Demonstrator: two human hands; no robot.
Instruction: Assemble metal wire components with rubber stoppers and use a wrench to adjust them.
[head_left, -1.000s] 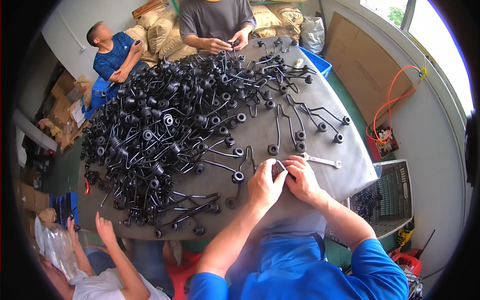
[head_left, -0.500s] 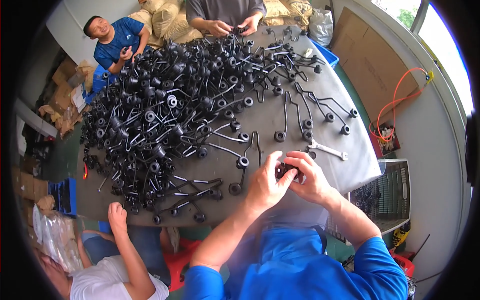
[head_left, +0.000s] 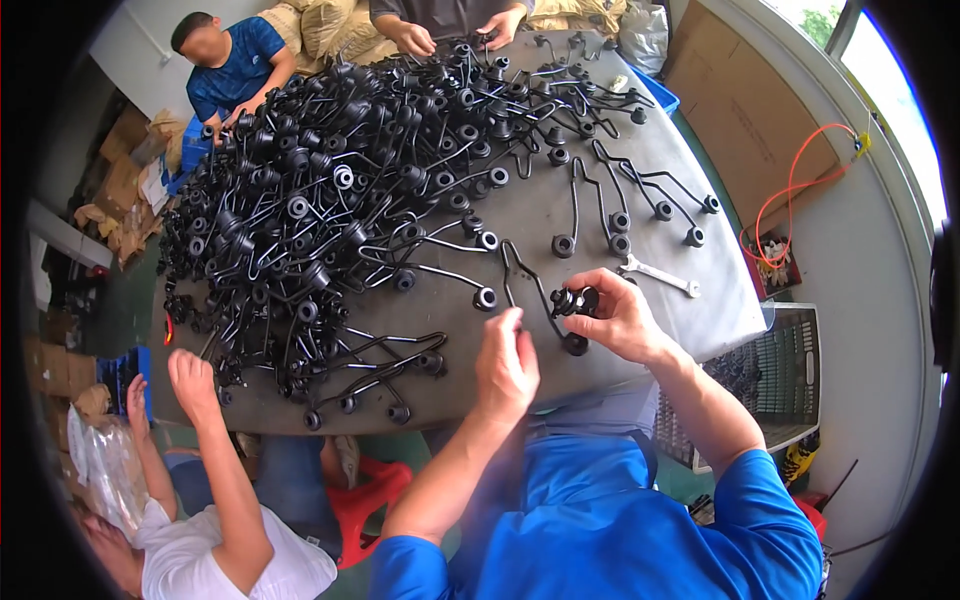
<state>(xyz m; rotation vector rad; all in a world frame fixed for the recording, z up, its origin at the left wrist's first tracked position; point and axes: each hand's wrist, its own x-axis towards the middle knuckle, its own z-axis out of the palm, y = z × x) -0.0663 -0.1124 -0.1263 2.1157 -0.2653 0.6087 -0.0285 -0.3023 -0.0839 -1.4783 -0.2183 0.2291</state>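
Observation:
My right hand (head_left: 622, 318) grips the round end of a black bent-rod part (head_left: 572, 300) just above the near edge of the grey table (head_left: 560, 205). The part's thin rod (head_left: 527, 278) runs up and to the left over the table top. My left hand (head_left: 506, 365) hovers beside it with fingers curled and pinched; whether it holds something small is hidden. A large heap of the same black rod parts with round bushings (head_left: 330, 190) covers the left and far side of the table.
A silver wrench (head_left: 660, 275) lies right of my right hand. A person's hand (head_left: 192, 385) reaches in at the near left corner. Two other people work at the far edge. A grey crate (head_left: 790, 375) stands to my right, a red stool (head_left: 365, 500) below.
My hands have come apart: the left has dropped back toward me, while the right keeps the black part. The view has tilted down and closer to the table.

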